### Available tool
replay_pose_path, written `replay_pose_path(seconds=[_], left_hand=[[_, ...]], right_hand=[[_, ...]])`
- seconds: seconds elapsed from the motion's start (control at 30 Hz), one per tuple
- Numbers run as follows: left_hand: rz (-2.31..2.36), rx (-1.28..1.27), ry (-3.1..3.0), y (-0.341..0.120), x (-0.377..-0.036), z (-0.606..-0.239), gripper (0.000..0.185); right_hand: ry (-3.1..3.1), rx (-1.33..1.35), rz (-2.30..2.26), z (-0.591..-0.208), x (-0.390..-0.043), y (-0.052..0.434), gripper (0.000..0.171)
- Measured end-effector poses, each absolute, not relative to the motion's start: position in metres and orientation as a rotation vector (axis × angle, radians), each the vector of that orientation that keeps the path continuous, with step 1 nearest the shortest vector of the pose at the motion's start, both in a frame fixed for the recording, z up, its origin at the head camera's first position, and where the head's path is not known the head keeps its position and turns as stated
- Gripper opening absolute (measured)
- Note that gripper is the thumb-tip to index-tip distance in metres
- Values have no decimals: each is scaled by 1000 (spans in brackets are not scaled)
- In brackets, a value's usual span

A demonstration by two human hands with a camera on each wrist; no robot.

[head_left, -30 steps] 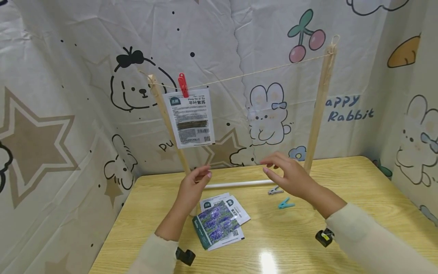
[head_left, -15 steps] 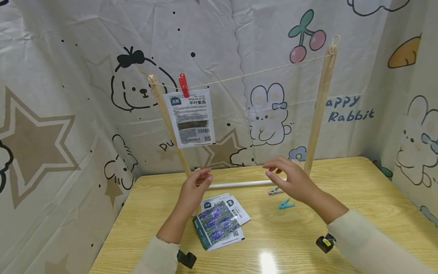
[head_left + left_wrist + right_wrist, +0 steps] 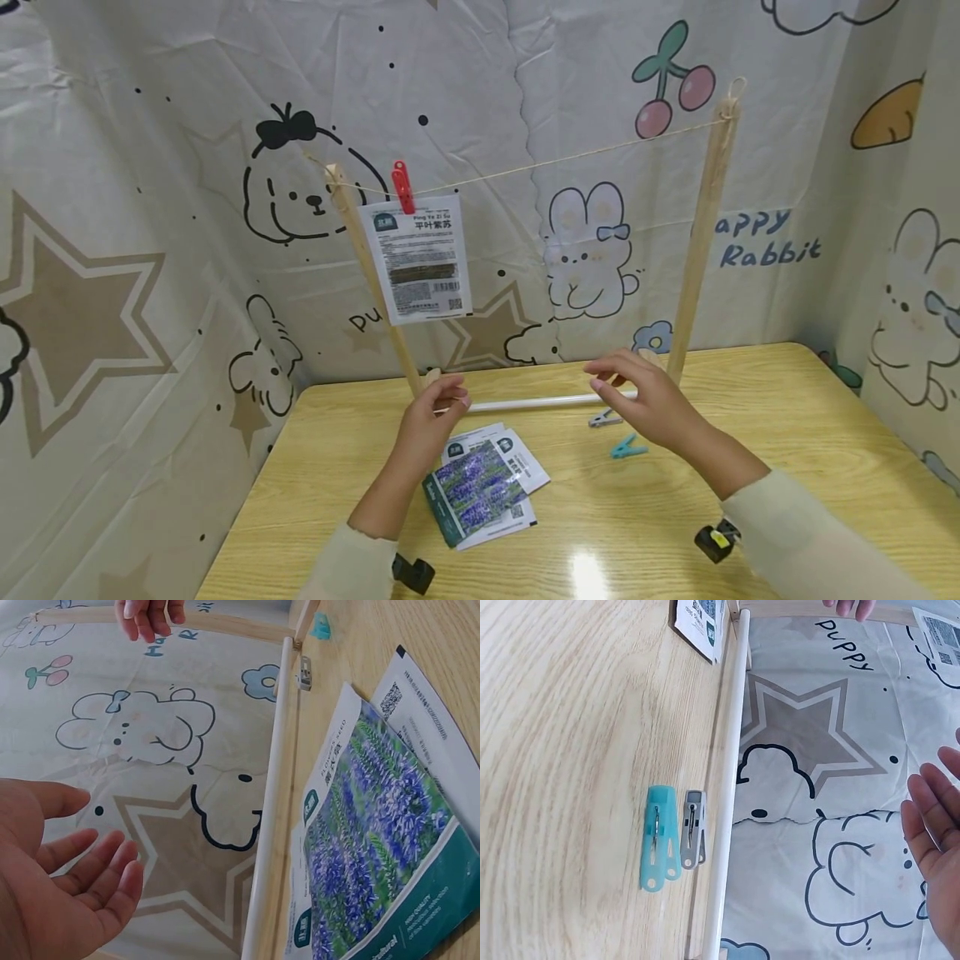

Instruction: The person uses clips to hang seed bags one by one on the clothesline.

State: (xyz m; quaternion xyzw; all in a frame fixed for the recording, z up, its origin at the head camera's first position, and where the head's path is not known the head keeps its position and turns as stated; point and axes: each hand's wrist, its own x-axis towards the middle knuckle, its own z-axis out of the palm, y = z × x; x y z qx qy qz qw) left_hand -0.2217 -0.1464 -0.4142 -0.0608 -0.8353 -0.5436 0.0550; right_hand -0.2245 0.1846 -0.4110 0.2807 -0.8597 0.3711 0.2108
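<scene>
My left hand (image 3: 448, 393) hovers open above a fanned pile of seed packets (image 3: 483, 487) with purple flowers printed on top; the same packets (image 3: 382, 832) show large in the left wrist view beside my bare palm (image 3: 67, 900). The right hand (image 3: 600, 375) hangs open above a grey peg (image 3: 602, 417) and a teal peg (image 3: 627, 448), both lying by the white base rod (image 3: 540, 402). The right wrist view shows the teal peg (image 3: 658, 847) and grey peg (image 3: 693, 838) side by side, untouched. One packet (image 3: 417, 258) hangs from the string (image 3: 570, 157) under a red peg (image 3: 402, 187).
Two wooden posts, left (image 3: 371, 275) and right (image 3: 701, 233), carry the string over the yellow wood table (image 3: 787, 433). A cartoon-print cloth (image 3: 150, 250) walls the table at the back and both sides. Most of the string right of the red peg is bare.
Both hands have sunk a little toward the table, and the right one drifted slightly right. Nothing was picked up or let go.
</scene>
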Motion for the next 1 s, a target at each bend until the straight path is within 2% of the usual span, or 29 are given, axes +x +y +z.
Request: replay_pose_path(seconds=[0.7,1.0], left_hand=[[-1591,-249,-2713,-149,-214,-430,49],[-1549,-234,-2757,-152,-210,-440,46]], right_hand=[[-2412,747,1111,-433,-220,193,21],[-2424,729,1154,-447,-220,198,20]])
